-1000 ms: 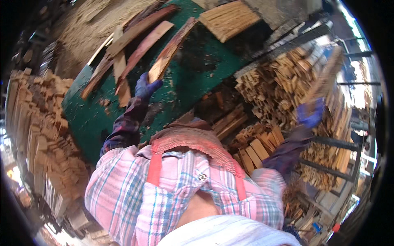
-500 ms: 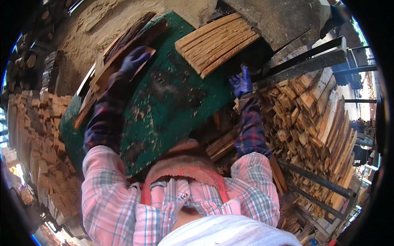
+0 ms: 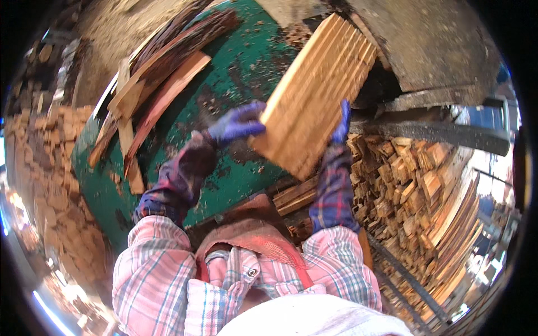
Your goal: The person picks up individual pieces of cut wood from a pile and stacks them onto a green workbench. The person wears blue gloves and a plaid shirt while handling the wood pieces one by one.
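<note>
Between my two hands is a bundle of pale wooden slats [image 3: 319, 92], lying slantwise over the right part of a green work surface [image 3: 224, 151]. My left hand [image 3: 238, 122], in a purple glove, has its fingers at the bundle's left edge. Along the right edge, my gloved right hand [image 3: 342, 122] presses with its fingers stretched up. Motion blurs the near end of the bundle. Left of my left hand lie loose split pieces, among them a reddish slab [image 3: 168, 106] and a dark bark-edged piece [image 3: 188, 53].
Split wood is stacked high in a pile [image 3: 412, 185] on the right, beside a dark metal bar [image 3: 443, 134]. Another tall wood stack [image 3: 50, 173] stands on the left. Sawdust ground [image 3: 106, 61] stretches beyond the green surface.
My left hand has left the loose pieces and come right to the slat bundle. My right hand has moved against its other side. The bundle has turned more upright and shifted nearer.
</note>
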Demonstrator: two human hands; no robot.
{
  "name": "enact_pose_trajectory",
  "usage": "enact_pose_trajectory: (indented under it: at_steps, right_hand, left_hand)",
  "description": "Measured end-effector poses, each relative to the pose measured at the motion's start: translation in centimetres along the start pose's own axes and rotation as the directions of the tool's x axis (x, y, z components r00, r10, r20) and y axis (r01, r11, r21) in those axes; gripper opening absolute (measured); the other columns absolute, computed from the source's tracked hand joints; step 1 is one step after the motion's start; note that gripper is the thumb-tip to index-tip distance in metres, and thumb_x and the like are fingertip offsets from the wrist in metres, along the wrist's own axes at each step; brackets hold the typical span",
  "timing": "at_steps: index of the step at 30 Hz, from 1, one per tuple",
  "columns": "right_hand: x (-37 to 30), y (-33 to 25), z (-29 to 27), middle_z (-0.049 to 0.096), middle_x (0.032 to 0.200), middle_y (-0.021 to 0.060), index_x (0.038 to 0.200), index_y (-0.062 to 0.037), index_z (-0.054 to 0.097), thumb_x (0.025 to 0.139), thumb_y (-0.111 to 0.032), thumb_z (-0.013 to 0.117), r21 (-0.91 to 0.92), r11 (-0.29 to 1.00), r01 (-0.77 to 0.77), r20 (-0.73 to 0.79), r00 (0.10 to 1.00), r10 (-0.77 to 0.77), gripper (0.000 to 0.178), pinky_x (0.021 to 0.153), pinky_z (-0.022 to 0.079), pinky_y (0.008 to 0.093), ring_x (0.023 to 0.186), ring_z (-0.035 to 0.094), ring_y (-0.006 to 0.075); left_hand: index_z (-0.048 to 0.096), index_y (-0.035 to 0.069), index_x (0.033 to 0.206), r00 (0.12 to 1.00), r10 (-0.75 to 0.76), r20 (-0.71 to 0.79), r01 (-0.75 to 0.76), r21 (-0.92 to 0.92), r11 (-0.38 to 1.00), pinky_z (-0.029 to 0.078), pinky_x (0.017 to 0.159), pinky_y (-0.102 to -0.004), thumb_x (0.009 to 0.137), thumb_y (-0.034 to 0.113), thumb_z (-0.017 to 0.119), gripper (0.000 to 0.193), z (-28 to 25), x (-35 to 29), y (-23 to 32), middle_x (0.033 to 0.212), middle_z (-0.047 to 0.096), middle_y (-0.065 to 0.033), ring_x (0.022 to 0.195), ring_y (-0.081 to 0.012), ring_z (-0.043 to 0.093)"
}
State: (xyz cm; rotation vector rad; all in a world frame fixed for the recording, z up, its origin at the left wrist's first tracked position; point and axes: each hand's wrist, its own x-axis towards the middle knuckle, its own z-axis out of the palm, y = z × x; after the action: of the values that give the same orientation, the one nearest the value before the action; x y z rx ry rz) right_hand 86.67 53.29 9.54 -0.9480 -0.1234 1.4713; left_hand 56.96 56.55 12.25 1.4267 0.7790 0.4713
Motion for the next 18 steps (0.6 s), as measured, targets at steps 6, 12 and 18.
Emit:
enact_pose_trajectory:
  at_steps: [6,12,18]
  right_hand:
    - [-10.2,8.2,3.8,0.049,0.127,0.0111,0.133,-0.0081,0.04,0.082,-0.047,0.056,-0.243,0.96,-0.14,-0.126,0.986,0.112,0.066,0.097,0.04,0.0407,0.111,0.05,0.0277]
    - [-16.7,16.0,18.8,0.041,0.134,0.0123,0.135,-0.0049,0.035,0.084,-0.047,0.052,-0.104,0.832,-0.545,0.588,0.641,0.493,0.068,0.102,0.034,0.0405,0.119,0.042,0.0268]
    - [-23.2,28.8,35.0,0.046,0.129,0.0127,0.132,-0.0009,0.038,0.095,-0.026,0.041,-0.336,0.919,-0.207,0.888,0.255,0.382,0.045,0.102,0.034,0.0359,0.118,0.044,0.0234]
  left_hand:
    - [0.037,-0.002,0.131,0.883,-0.216,-0.416,-0.04,-0.526,0.849,0.039,0.092,-0.0324,0.07,0.03,0.075,0.078,4.6,-7.2,0.1,0.119,0.052,-0.0131,0.106,-0.0194,0.049]
    - [0.033,0.0,0.136,0.579,-0.107,-0.808,-0.199,-0.267,0.943,0.026,0.105,-0.0317,0.071,0.019,0.077,0.08,0.1,-23.7,3.7,0.137,0.037,-0.0124,0.128,-0.0191,0.03]
    - [0.031,0.006,0.139,-0.039,0.252,-0.967,-0.576,0.228,0.785,0.048,0.071,-0.0224,0.07,0.003,0.07,0.079,-2.9,-45.6,8.1,0.129,0.046,-0.0058,0.095,-0.012,0.054]
